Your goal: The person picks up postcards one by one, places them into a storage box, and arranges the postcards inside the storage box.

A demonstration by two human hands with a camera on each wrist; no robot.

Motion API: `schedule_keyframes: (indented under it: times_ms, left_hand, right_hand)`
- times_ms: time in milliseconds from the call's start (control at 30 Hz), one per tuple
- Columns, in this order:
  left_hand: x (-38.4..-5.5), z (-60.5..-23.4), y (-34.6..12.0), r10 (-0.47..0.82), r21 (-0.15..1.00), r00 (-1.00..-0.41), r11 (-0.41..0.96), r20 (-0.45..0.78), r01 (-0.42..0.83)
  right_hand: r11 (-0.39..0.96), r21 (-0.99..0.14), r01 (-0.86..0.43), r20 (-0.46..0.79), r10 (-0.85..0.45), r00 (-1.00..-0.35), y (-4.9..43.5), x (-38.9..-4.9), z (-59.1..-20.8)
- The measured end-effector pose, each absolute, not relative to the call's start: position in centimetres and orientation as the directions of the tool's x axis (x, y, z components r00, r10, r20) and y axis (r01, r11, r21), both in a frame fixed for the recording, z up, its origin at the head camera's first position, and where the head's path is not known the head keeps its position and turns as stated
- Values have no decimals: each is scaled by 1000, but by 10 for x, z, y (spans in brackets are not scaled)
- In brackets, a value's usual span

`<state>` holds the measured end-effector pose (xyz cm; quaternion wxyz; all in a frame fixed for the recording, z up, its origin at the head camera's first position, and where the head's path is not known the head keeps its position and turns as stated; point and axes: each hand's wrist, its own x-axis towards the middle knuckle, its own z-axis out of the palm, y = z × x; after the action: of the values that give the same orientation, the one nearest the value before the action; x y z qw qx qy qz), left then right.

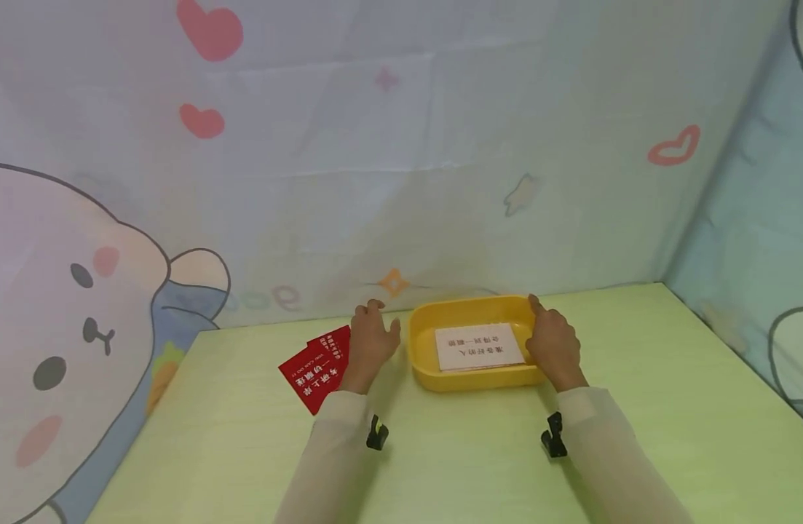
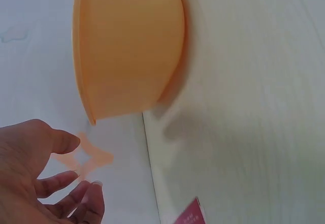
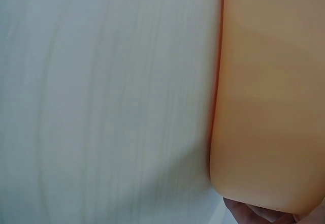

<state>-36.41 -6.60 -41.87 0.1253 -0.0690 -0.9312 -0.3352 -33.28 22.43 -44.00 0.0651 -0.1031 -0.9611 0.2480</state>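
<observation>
A shallow yellow plastic tray (image 1: 434, 380) with rounded corners sits on the table toward the back. Inside it lies a white card (image 1: 480, 346) with printed characters. My right hand (image 1: 555, 346) grips the tray's right end, its fingers around the far corner; in the right wrist view those fingers (image 3: 254, 214) show partly behind the tray wall (image 3: 269, 107). Just off the left end, my left hand (image 1: 373, 342) hovers with fingers spread and nothing held. In the left wrist view a gap separates that hand (image 2: 45, 178) from the tray (image 2: 127, 46).
Two overlapping red cards (image 1: 312, 375) with white print lie left of the tray, partly covered by my left hand. The light green table (image 1: 467, 458) meets a cloth backdrop (image 1: 349, 182) with hearts and a cartoon bear. Black clips (image 1: 377, 434) are at the wrists.
</observation>
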Motion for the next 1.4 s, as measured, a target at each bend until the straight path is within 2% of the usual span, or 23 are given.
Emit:
schedule_keyframes:
  times_ms: [433, 800, 967, 1400]
  left_hand:
    - [-373, -427, -125, -56, 583, -979, 809, 194, 69]
    - [-370, -431, -166, -78, 565, -991, 825, 108, -4]
    - [-369, -429, -178, -84, 526, -992, 850, 92, -23]
    - [-365, -431, -199, -108, 472, -993, 874, -44, -116]
  right_hand:
    - [858, -491, 151, 87, 221, -971, 226, -333, -440]
    - [850, -517, 104, 119, 191, -974, 227, -330, -444]
    - [850, -517, 106, 124, 197, -973, 228, -331, -439]
    - [834, -528, 159, 57, 222, -973, 228, -334, -442]
